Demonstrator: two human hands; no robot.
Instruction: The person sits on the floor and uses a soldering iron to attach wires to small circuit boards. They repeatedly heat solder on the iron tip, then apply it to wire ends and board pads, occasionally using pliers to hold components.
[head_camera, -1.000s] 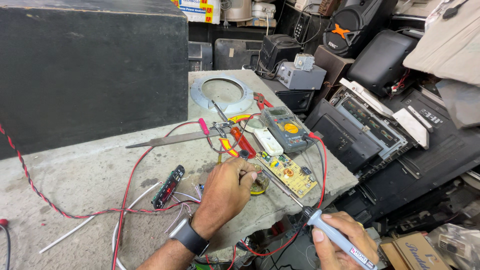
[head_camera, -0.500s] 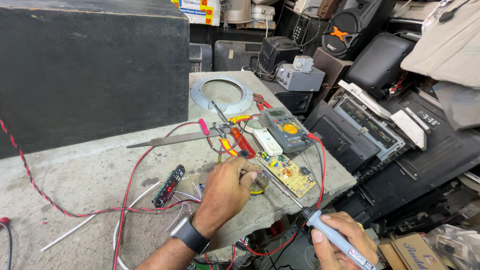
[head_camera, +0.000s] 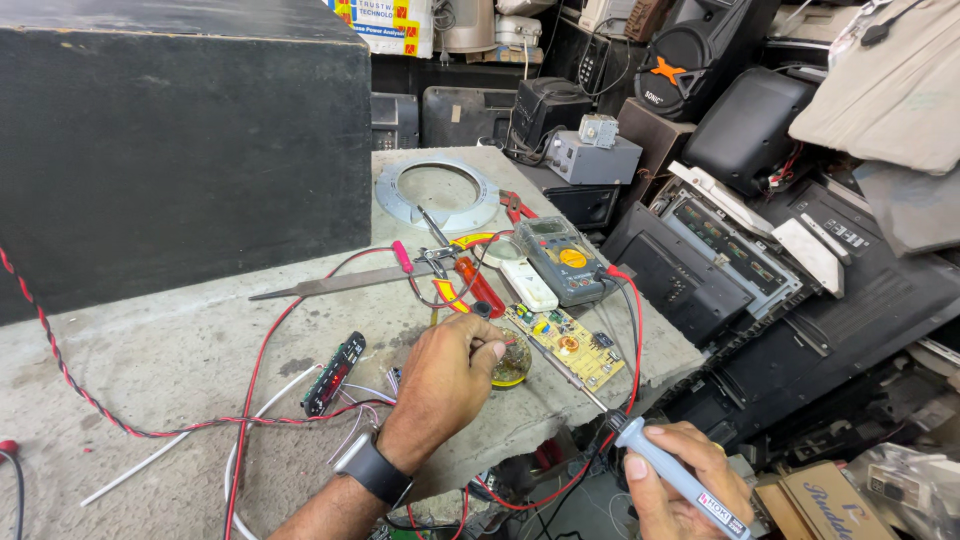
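Note:
My left hand (head_camera: 445, 380) rests on the concrete slab (head_camera: 180, 350), fingers pinched together over a small round tin (head_camera: 512, 368); what they pinch is too small to tell. A black watch sits on that wrist. My right hand (head_camera: 678, 478) is below the slab's edge, shut on a grey-handled soldering iron (head_camera: 668, 470). Its thin metal shaft (head_camera: 560, 365) reaches up across a yellow circuit board (head_camera: 563, 345) toward the tin. A black module with thin wires (head_camera: 335, 372) lies left of my left hand.
A grey multimeter (head_camera: 561, 257) with red lead (head_camera: 630, 340), pliers (head_camera: 462, 270), a flat metal file (head_camera: 330, 282) and a metal ring (head_camera: 437, 195) lie further back. A big black box (head_camera: 180, 140) stands left. Old audio gear (head_camera: 720, 260) is piled right.
Both hands stay almost where they were; my right hand with the soldering iron has shifted very slightly.

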